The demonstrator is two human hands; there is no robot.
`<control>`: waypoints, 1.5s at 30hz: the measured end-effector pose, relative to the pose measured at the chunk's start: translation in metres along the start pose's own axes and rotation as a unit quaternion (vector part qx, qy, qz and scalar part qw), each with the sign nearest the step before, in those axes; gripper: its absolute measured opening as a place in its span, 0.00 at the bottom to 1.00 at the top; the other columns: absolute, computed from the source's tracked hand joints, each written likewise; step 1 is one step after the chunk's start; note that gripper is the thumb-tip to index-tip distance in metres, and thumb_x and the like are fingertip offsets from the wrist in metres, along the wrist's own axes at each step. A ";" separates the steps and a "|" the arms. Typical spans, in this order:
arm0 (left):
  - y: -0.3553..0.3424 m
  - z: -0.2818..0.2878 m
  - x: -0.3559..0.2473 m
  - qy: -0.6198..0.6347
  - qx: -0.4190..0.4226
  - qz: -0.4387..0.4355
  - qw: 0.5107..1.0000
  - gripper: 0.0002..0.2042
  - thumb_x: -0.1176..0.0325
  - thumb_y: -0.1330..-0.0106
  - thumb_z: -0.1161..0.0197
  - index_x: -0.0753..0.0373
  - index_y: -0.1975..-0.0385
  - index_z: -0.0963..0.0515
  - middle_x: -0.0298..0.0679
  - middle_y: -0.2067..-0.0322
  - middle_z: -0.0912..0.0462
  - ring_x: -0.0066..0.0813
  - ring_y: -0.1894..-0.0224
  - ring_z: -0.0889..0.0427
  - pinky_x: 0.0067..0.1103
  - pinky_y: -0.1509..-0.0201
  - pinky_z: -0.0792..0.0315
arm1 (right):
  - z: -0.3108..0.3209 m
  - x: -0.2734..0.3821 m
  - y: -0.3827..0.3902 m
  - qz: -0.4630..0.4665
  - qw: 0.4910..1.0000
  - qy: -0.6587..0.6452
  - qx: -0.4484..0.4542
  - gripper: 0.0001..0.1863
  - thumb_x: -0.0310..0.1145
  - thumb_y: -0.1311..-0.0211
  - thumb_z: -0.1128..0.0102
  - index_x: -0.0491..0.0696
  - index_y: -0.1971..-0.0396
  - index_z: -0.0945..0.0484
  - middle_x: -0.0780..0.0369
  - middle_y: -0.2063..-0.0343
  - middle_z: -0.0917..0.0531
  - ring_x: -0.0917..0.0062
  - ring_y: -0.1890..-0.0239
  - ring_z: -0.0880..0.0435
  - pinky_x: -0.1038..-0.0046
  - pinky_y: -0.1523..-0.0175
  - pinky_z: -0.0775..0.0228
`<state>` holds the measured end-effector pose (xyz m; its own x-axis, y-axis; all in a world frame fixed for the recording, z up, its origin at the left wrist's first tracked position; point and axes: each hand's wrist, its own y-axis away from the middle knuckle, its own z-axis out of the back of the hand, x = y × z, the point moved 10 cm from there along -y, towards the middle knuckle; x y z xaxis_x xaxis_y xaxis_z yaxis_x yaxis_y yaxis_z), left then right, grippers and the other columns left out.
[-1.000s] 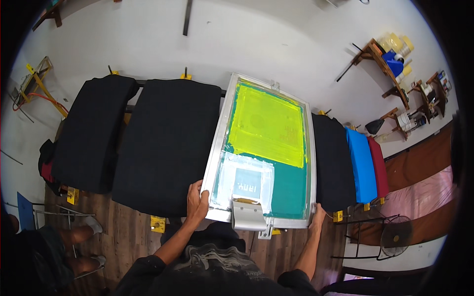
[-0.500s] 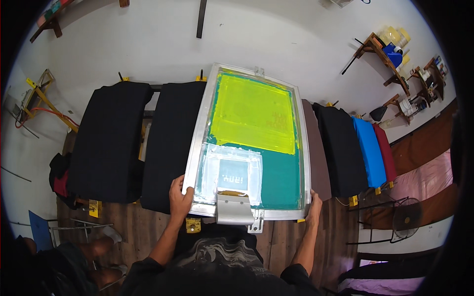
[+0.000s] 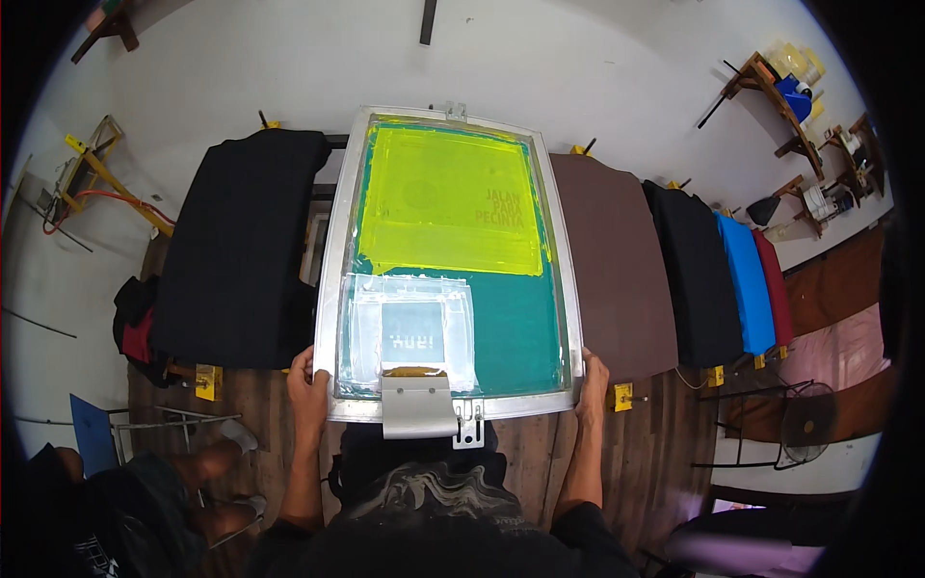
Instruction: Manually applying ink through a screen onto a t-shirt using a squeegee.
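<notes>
Between my two hands is a silk-screen frame (image 3: 567, 318) with a metal rim and a green mesh. Yellow-green covers the far part of the mesh, and a pale ink-smeared square lies near left. My left hand (image 3: 308, 390) is closed round the rim's near left corner, and my right hand (image 3: 592, 385) grips the near right side. A metal squeegee (image 3: 416, 409) rests on the near edge of the frame, its blade end on the pale square. Beside it, a slotted metal bracket (image 3: 469, 426) juts from the rim. The frame hides the shirt board beneath it.
A black shirt board (image 3: 236, 250) stands to the left, a brown one (image 3: 617, 260) to the right, then black (image 3: 696, 279), blue (image 3: 744, 279) and red ones. A seated person (image 3: 145, 520) is at lower left. A fan (image 3: 807, 422) stands at right; shelves (image 3: 771, 96) hang on the wall.
The screen frame, with both hands on it, has shifted left in view and straightened, covering the second black board. More of the brown board shows. The surroundings have slid slightly right.
</notes>
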<state>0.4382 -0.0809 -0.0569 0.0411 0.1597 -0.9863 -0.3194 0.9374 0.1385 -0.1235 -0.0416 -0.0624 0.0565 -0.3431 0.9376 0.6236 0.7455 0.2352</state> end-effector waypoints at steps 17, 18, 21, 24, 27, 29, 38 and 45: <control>-0.031 0.021 0.015 0.017 -0.022 0.021 0.999 0.21 0.64 0.34 0.49 0.74 0.48 0.24 0.41 0.58 0.19 0.25 0.58 0.23 0.20 0.49 0.30 | -0.043 0.019 -0.007 0.020 1.000 -0.008 0.018 0.22 0.42 0.36 0.45 0.37 0.55 0.17 0.58 0.57 0.16 0.74 0.49 0.23 0.73 0.40 0.38; -0.031 0.023 0.016 0.009 -0.030 0.029 0.999 0.21 0.63 0.33 0.49 0.74 0.48 0.24 0.41 0.58 0.19 0.26 0.57 0.23 0.20 0.48 0.31 | -0.045 0.015 -0.008 0.019 0.999 -0.022 0.014 0.22 0.42 0.36 0.46 0.37 0.56 0.17 0.60 0.59 0.16 0.75 0.52 0.23 0.73 0.43 0.36; -0.037 0.025 0.021 0.016 -0.049 0.011 0.999 0.21 0.63 0.33 0.48 0.75 0.50 0.23 0.43 0.61 0.18 0.27 0.58 0.23 0.21 0.50 0.30 | -0.047 0.008 -0.013 0.007 0.999 -0.005 0.038 0.22 0.40 0.36 0.48 0.36 0.58 0.18 0.62 0.64 0.18 0.77 0.58 0.24 0.74 0.50 0.34; -0.039 0.024 0.024 0.024 -0.040 0.014 0.999 0.21 0.63 0.33 0.48 0.75 0.49 0.23 0.43 0.60 0.18 0.27 0.58 0.23 0.21 0.49 0.31 | -0.048 0.014 -0.008 0.013 1.000 0.022 0.018 0.22 0.40 0.37 0.49 0.35 0.58 0.19 0.63 0.67 0.20 0.78 0.62 0.25 0.74 0.55 0.33; -0.037 0.028 0.020 0.000 -0.058 0.015 0.998 0.21 0.63 0.33 0.49 0.75 0.49 0.23 0.43 0.60 0.18 0.27 0.58 0.23 0.21 0.49 0.30 | -0.052 0.016 -0.008 0.014 1.000 -0.006 0.020 0.20 0.40 0.36 0.49 0.37 0.61 0.19 0.64 0.68 0.20 0.79 0.63 0.26 0.74 0.55 0.34; -0.039 0.027 0.021 0.001 -0.047 0.008 0.999 0.21 0.64 0.33 0.48 0.75 0.49 0.23 0.42 0.61 0.18 0.26 0.59 0.23 0.21 0.50 0.30 | -0.051 0.016 -0.002 0.001 0.998 -0.070 0.007 0.17 0.38 0.35 0.49 0.39 0.64 0.19 0.65 0.70 0.21 0.80 0.65 0.28 0.75 0.57 0.35; -0.043 0.028 0.026 -0.054 -0.022 0.017 0.998 0.20 0.70 0.38 0.44 0.74 0.48 0.23 0.40 0.62 0.18 0.23 0.62 0.22 0.20 0.56 0.28 | -0.045 0.003 -0.002 -0.009 1.000 0.022 0.008 0.21 0.41 0.37 0.45 0.38 0.56 0.18 0.64 0.63 0.20 0.79 0.60 0.27 0.76 0.52 0.35; -0.042 0.018 0.011 -0.075 -0.004 0.024 0.997 0.22 0.67 0.37 0.47 0.74 0.46 0.25 0.44 0.59 0.19 0.27 0.58 0.22 0.22 0.51 0.29 | -0.044 -0.002 -0.010 -0.015 0.999 0.027 0.029 0.14 0.34 0.38 0.46 0.42 0.60 0.17 0.67 0.68 0.20 0.80 0.63 0.26 0.76 0.53 0.35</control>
<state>0.4695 -0.1133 -0.0715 0.1663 0.2503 -0.9538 -0.3327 0.9248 0.1847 -0.0959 -0.0731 -0.0781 0.0817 -0.3947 0.9152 0.5791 0.7661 0.2787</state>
